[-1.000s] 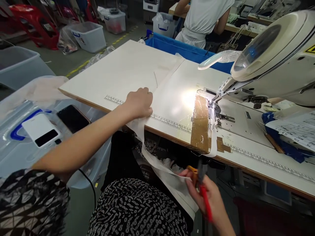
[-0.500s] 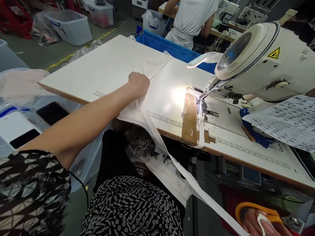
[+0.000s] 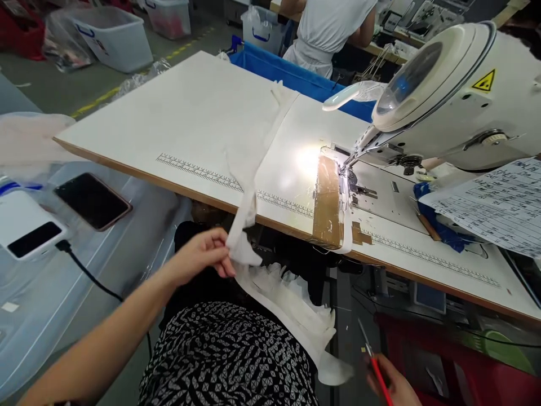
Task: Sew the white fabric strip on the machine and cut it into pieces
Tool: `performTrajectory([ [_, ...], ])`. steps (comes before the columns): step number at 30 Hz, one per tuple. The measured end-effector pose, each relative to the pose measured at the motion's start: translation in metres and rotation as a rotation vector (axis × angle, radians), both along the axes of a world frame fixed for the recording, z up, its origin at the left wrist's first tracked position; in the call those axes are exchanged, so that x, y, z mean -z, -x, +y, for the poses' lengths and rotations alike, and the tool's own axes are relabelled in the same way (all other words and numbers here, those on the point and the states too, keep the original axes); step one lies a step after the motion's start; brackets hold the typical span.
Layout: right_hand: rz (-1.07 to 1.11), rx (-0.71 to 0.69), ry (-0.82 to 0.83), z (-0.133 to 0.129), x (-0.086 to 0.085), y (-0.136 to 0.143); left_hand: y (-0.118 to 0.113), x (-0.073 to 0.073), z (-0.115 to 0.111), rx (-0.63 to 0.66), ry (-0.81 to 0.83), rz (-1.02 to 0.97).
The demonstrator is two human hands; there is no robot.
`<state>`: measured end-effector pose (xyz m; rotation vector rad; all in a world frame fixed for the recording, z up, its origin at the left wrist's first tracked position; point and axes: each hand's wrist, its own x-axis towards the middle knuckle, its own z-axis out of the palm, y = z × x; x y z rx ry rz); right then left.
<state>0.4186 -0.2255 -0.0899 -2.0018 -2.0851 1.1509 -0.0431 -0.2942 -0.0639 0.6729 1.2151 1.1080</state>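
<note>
My left hand (image 3: pixel 211 252) pinches a white fabric strip (image 3: pixel 240 225) just off the table's front edge. That strip runs up onto the white tabletop, where thin white fabric (image 3: pixel 253 149) lies. More white fabric (image 3: pixel 291 304) hangs over my lap below the table. At the lower right, my right hand (image 3: pixel 391 383) is closed on scissors with red handles (image 3: pixel 380 379), their blades pointing up and left. The sewing machine (image 3: pixel 448 96) stands at the right, its lamp lighting the needle area beside a brown taped block (image 3: pixel 328 200).
A phone (image 3: pixel 93 200) and a white device with a black cable (image 3: pixel 36 228) lie on a plastic bin at the left. A written sheet (image 3: pixel 494 206) hangs at the right. Behind the table are a blue cloth bin (image 3: pixel 287 73) and a person in white (image 3: pixel 327 34).
My left hand has come down from the tabletop to the strip near my lap. The long strip no longer stretches to my right hand, which now shows red-handled scissors.
</note>
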Motion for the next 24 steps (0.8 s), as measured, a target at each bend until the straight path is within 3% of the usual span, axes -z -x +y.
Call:
performTrajectory([
  [4, 0.211, -0.221, 0.067, 0.002, -0.002, 0.066, -0.04, 0.022, -0.016, 0.082, 0.043, -0.072],
  [8, 0.453, -0.536, 0.327, 0.004, -0.023, 0.134, -0.06, 0.021, -0.022, 0.066, 0.062, -0.068],
  [11, 0.433, -0.721, 0.394, 0.017, -0.03, 0.169, -0.06, 0.016, -0.024, 0.031, 0.071, -0.075],
  [16, 0.323, -0.939, 0.281, 0.044, -0.02, 0.201, -0.051, 0.014, -0.029, -0.026, 0.112, -0.135],
  [24, 0.298, -1.044, 0.288, 0.055, -0.019, 0.229, -0.046, 0.009, -0.032, -0.1, 0.164, -0.139],
])
